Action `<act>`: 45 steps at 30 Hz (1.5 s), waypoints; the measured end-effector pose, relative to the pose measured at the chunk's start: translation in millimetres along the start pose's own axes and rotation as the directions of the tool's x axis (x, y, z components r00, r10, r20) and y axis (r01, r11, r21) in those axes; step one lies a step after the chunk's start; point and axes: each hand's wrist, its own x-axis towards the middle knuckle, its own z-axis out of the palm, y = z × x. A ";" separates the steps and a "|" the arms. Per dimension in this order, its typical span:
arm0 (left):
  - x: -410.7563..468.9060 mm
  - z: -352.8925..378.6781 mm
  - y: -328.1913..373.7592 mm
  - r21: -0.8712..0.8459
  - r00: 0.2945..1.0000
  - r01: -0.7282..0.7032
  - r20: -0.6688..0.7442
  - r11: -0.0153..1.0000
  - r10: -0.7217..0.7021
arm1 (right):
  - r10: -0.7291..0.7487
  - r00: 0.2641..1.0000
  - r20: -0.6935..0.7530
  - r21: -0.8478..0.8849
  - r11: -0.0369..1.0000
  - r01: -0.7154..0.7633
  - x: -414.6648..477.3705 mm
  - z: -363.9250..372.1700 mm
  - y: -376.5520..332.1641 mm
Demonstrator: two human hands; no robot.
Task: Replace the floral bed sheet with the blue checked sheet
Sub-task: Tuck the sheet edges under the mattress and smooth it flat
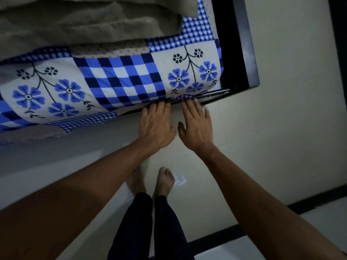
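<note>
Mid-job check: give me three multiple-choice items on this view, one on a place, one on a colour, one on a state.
1. What do the left hand and right hand touch? A a pillow; B the lower edge of the blue checked sheet; C a door.
2. What colour is the bed frame? A white; B black; C red.
3. Both hands' fingers are: A straight; B fisted; C curled round a cup.

Answers: B, the fingertips meet the sheet's edge near the bed corner. B, the frame shows black. A, the fingers lie flat and extended.

A rumpled grey-brown blanket (pixel 84 21) lies heaped inside the black bed frame (pixel 246 44), which stands on pale floor tiles (pixel 281 128).
</note>
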 end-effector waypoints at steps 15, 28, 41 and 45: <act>-4.0 26.1 -27.2 -0.024 0.965 -0.261 -0.012 0.965 0.261 | 0.125 0.974 0.190 -0.038 0.992 -0.120 41.8 -30.4 0.9; -47.1 9.3 -85.2 -0.326 0.949 -0.127 -0.316 0.937 0.018 | -0.091 0.979 -0.184 0.259 0.956 0.137 -6.1 16.3 -60.0; -66.0 21.5 -128.4 -0.080 0.971 0.050 -0.229 0.996 -0.067 | 0.091 0.995 0.043 -0.012 0.996 -0.091 17.3 10.5 -125.9; -68.7 19.8 -160.0 -0.037 0.954 -0.136 -0.273 0.990 0.121 | -0.004 0.999 -0.053 0.062 0.998 0.007 16.5 -2.2 -116.7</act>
